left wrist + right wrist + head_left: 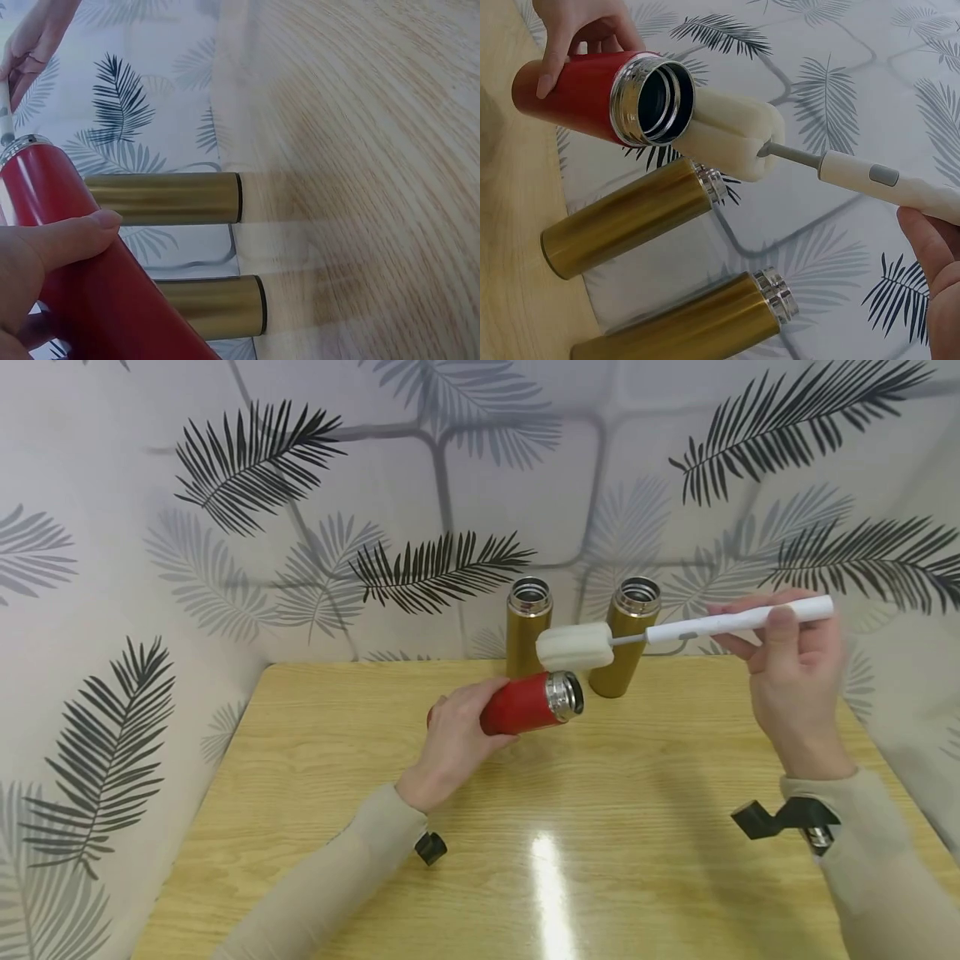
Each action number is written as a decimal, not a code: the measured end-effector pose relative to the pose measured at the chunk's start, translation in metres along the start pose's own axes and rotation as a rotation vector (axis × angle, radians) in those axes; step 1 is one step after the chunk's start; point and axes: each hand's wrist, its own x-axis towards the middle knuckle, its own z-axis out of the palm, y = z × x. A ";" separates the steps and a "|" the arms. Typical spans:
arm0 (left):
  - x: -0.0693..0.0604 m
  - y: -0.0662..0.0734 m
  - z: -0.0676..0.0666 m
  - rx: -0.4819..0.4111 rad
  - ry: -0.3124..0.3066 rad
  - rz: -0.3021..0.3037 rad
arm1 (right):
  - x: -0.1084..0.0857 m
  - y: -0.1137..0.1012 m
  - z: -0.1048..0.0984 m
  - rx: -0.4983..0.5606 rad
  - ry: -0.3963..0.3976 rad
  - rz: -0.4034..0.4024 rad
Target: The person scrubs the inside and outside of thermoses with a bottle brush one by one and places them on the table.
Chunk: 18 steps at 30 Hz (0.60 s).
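At the left hand (459, 720), a curled grip holds a red flask (521, 705), its mouth (559, 697) facing the right hand (797, 672), which pinches a sponge brush (684, 629) by its handle (750, 617). The sponge (576, 647) hovers just beside the mouth; lining both up under a firm left grip should ease entry. Beyond both hands, 2 gold flasks (527, 639) stand on the worktop (337, 760).

On the desk (337, 760), two gold bottles (527, 631) stand near its far edge; behind the desk is a leaf-patterned wall (517, 493).

Near tabletop (637, 843) offers passage; red bottle (522, 704) (tilted) and two gold bottles (617, 671) block beyond.
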 end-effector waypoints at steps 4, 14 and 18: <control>-0.001 0.000 -0.001 -0.007 0.001 0.003 | 0.000 0.000 -0.005 -0.048 0.009 -0.002; -0.002 0.000 -0.004 -0.062 0.012 -0.026 | -0.001 -0.003 -0.009 -0.140 0.033 0.022; -0.002 -0.002 -0.006 -0.080 0.020 -0.030 | -0.002 -0.004 -0.012 -0.164 0.009 0.033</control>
